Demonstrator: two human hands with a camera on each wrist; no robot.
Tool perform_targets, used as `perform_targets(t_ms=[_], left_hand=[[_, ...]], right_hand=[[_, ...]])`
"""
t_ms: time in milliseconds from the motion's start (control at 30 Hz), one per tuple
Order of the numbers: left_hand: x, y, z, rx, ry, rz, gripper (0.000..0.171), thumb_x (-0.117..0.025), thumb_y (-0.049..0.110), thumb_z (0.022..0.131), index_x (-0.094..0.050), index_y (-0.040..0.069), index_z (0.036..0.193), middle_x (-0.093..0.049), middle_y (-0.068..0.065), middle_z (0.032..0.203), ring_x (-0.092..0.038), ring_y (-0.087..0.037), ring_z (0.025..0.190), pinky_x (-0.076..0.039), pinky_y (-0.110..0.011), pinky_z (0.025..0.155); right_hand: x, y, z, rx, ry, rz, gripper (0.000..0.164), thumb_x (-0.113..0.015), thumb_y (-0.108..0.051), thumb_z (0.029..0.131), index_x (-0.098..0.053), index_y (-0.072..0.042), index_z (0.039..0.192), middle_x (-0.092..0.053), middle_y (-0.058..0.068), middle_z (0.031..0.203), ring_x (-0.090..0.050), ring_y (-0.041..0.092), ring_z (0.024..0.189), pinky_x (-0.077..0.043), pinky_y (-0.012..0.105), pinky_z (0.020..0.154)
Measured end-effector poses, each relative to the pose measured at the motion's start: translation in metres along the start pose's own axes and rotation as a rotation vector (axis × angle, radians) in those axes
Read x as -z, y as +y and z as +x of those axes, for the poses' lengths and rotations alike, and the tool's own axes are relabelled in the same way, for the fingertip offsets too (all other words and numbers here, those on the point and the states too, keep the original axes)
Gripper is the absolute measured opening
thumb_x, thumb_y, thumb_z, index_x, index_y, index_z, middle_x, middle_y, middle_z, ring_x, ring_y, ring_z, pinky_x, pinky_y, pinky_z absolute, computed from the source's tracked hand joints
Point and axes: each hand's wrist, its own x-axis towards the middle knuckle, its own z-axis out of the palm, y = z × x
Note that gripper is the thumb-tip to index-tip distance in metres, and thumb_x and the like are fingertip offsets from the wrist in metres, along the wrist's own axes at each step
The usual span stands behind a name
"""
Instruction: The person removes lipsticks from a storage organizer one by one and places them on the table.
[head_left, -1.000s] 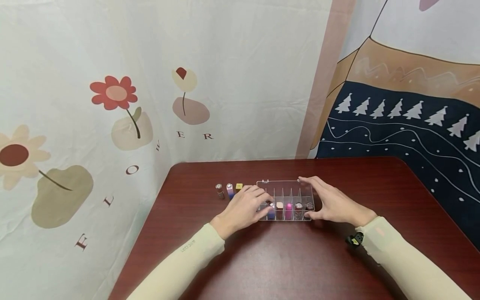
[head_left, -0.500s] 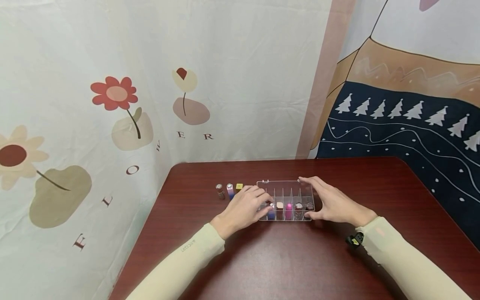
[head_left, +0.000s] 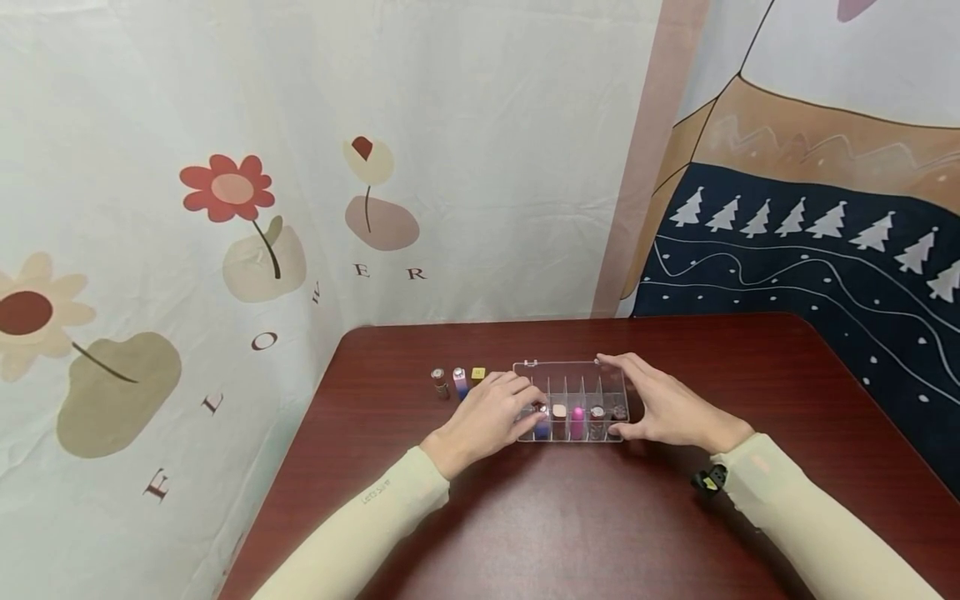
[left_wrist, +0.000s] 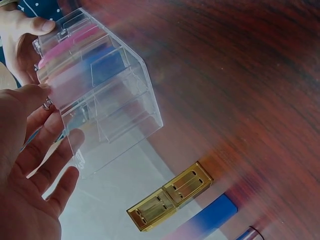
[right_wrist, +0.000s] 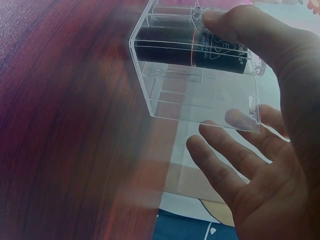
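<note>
A clear compartment organizer [head_left: 573, 397] stands on the table with several lipsticks in its front row. My left hand [head_left: 489, 414] is at the organizer's left end, where its thumb and index finger pinch the top of a pink-and-blue lipstick [left_wrist: 82, 81] inside a compartment; the other fingers are spread behind. With the thumb at the front and fingers at the back, my right hand [head_left: 667, 408] holds the organizer's right end. Beside that thumb a black lipstick [right_wrist: 220, 54] stands in the end compartment. Farther along the row are a bright pink lipstick [head_left: 577, 423] and a beige-topped one [head_left: 559, 422].
Left of the organizer, a brown tube [head_left: 440, 383], another pink-and-blue lipstick [head_left: 460, 381] and a gold lipstick [left_wrist: 170, 196] stand on the dark red wooden table [head_left: 570, 517]. A printed curtain [head_left: 487, 167] hangs behind the table's far edge.
</note>
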Motion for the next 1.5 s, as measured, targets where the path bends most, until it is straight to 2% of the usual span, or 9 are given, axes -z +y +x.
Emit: perform_targets(t_ms=[133, 300, 400, 467, 700, 1200, 1500], left_hand=[[0.001, 0.0, -0.001, -0.003, 0.003, -0.006, 0.014, -0.081, 0.034, 0.112, -0.083, 0.024, 0.122, -0.081, 0.008, 0.115, -0.077, -0.016, 0.113, -0.063, -0.037, 0.106], [0.003, 0.0, -0.001, -0.005, 0.005, -0.025, 0.016, -0.082, 0.032, 0.112, -0.082, 0.022, 0.124, -0.082, 0.006, 0.117, -0.079, -0.016, 0.117, -0.062, -0.044, 0.121], [0.003, 0.0, -0.001, -0.01, 0.012, -0.05, 0.017, -0.083, 0.03, 0.111, -0.083, 0.02, 0.124, -0.082, 0.004, 0.117, -0.08, -0.017, 0.116, -0.061, -0.047, 0.123], [0.004, 0.0, -0.001, -0.009, 0.014, -0.059, 0.018, -0.083, 0.031, 0.111, -0.083, 0.019, 0.125, -0.083, 0.004, 0.117, -0.08, -0.016, 0.115, -0.063, -0.044, 0.12], [0.006, 0.001, -0.004, -0.005, 0.025, -0.035, 0.021, -0.083, 0.033, 0.111, -0.084, 0.02, 0.127, -0.082, 0.006, 0.118, -0.075, -0.017, 0.108, -0.064, -0.034, 0.097], [0.01, 0.002, -0.01, -0.018, 0.121, -0.035, 0.02, -0.086, 0.03, 0.108, -0.083, 0.019, 0.125, -0.081, 0.007, 0.114, -0.075, -0.013, 0.101, -0.064, -0.031, 0.091], [0.015, 0.0, -0.01, -0.012, 0.154, -0.039, 0.019, -0.087, 0.03, 0.108, -0.082, 0.019, 0.122, -0.081, 0.006, 0.113, -0.074, -0.012, 0.095, -0.065, -0.029, 0.089]], right_hand=[[0.0, 0.0, 0.0, -0.001, -0.003, 0.003, 0.113, -0.106, -0.03, 0.085, -0.041, -0.02, 0.177, -0.06, 0.009, 0.161, -0.071, 0.034, 0.141, -0.064, 0.063, 0.115], [0.0, 0.0, 0.0, 0.005, 0.003, -0.005, 0.113, -0.106, -0.029, 0.085, -0.041, -0.021, 0.177, -0.061, 0.009, 0.16, -0.072, 0.033, 0.14, -0.065, 0.061, 0.114], [0.0, -0.001, 0.0, 0.006, 0.005, -0.003, 0.113, -0.106, -0.029, 0.085, -0.041, -0.021, 0.177, -0.061, 0.01, 0.16, -0.072, 0.033, 0.14, -0.065, 0.061, 0.114], [0.0, -0.002, 0.0, 0.01, 0.008, -0.005, 0.113, -0.106, -0.028, 0.085, -0.041, -0.02, 0.177, -0.061, 0.01, 0.16, -0.072, 0.033, 0.139, -0.065, 0.061, 0.113], [-0.001, -0.001, 0.0, 0.031, 0.024, -0.016, 0.113, -0.106, -0.026, 0.084, -0.043, -0.015, 0.176, -0.062, 0.01, 0.158, -0.073, 0.031, 0.138, -0.066, 0.06, 0.112], [-0.002, -0.003, 0.0, 0.028, 0.026, -0.009, 0.114, -0.107, -0.024, 0.083, -0.043, -0.012, 0.176, -0.062, 0.01, 0.158, -0.073, 0.032, 0.138, -0.066, 0.06, 0.112], [-0.001, -0.004, -0.001, 0.011, 0.015, -0.004, 0.113, -0.106, -0.025, 0.084, -0.042, -0.015, 0.177, -0.062, 0.01, 0.16, -0.073, 0.032, 0.138, -0.066, 0.06, 0.113]])
